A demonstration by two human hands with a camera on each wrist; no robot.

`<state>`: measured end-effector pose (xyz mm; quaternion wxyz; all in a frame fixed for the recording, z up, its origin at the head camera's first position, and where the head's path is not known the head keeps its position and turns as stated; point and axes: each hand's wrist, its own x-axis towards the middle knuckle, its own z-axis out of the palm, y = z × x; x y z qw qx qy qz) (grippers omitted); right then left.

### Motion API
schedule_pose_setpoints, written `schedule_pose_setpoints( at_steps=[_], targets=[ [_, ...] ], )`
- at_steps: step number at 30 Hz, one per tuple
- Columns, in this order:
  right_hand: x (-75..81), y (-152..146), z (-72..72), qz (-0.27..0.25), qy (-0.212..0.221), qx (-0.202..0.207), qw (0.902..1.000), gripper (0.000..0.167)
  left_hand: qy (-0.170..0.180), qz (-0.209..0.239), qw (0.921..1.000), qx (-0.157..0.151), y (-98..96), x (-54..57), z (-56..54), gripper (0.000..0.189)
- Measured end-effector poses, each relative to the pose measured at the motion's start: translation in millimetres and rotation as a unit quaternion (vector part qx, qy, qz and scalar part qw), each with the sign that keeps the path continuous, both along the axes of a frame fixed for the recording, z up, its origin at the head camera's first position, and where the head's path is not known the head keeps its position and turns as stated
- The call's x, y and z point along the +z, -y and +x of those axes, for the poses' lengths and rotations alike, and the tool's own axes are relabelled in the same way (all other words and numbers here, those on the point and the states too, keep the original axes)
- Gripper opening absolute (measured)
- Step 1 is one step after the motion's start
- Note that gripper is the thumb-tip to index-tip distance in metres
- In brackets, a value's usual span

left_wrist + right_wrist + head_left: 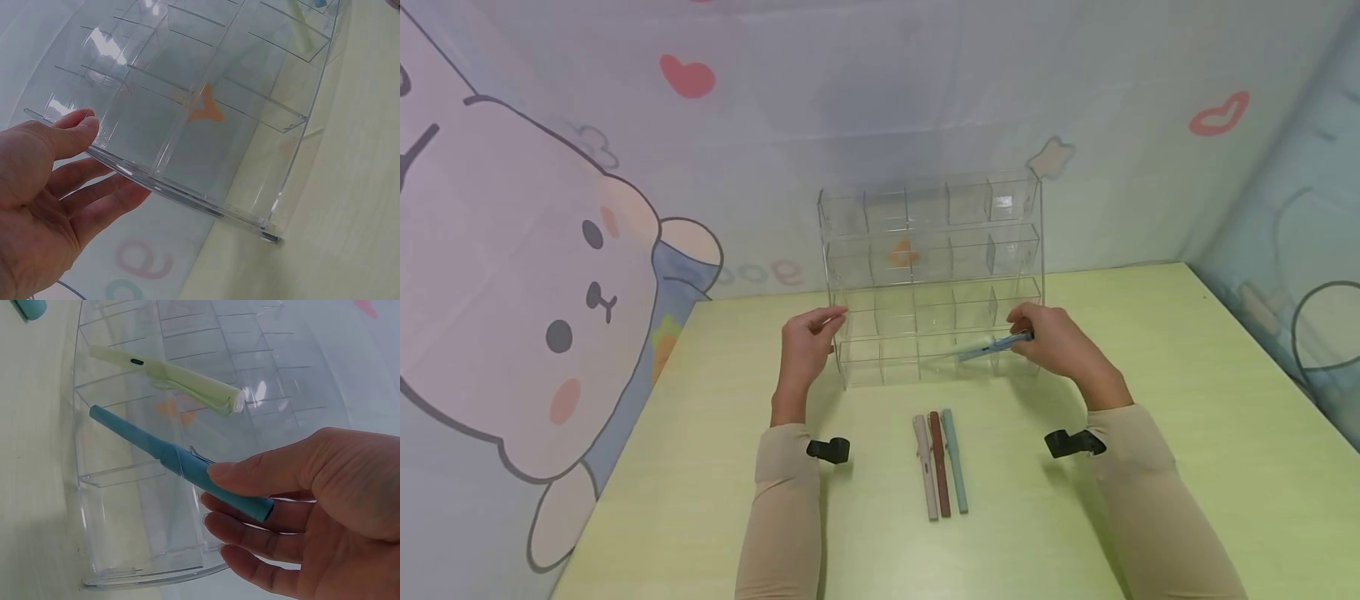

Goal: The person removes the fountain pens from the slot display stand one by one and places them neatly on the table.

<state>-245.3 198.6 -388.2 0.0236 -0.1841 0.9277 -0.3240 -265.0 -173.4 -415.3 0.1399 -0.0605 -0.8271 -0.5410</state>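
A clear acrylic rack point(880, 337) with tiers of compartments stands at the back of the table. At its left side, my left hand point(806, 346) grips the rack's side edge point(181, 194) between thumb and fingers. My right hand point(1060, 342) pinches a blue pen point(981, 350) near its capped end, tilted in front of the rack's lower right part. In the right wrist view, the pen's far end reaches over a low compartment. A pale yellow-green pen point(187, 382) leans in the rack beside it.
On the table point(737, 483) in front of the rack lie a beige pen point(927, 475), a reddish-brown pen point(939, 471) and a mint pen point(956, 467), side by side. A printed cloth point(880, 100) hangs directly behind the rack.
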Motion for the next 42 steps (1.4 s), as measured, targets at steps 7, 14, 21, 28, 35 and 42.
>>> schedule_pose_setpoints(
  at_steps=[7,14,21,28,35,42],
  targets=[
    [-4.7,1.5,1.9,0.001,-0.003,-0.002,1.0,0.037,0.01,0.004,0.9999,-0.001,0.4,-3.2,1.4,0.02],
    [-4.0,1.5,1.8,0.002,-0.013,-0.004,0.9999,0.034,0.005,0.0,1.0,-0.001,0.3,-4.0,1.0,0.02],
    [0.6,0.7,1.4,-0.018,-0.034,-0.017,0.9991,0.035,0.003,0.003,1.0,0.0,-0.2,-2.4,1.0,0.02],
    [6.2,2.1,3.6,-0.071,-0.054,-0.042,0.9951,0.039,0.004,0.003,1.0,0.001,-0.2,-1.8,1.1,0.02],
    [8.0,3.9,5.6,-0.141,-0.114,-0.079,0.9802,0.042,0.0,0.004,1.0,-0.001,0.6,-1.4,0.1,0.02],
    [11.1,7.3,6.4,-0.226,-0.187,-0.098,0.9509,0.046,-0.011,0.0,0.9999,-0.001,-0.5,0.9,0.5,0.02]
  ],
)
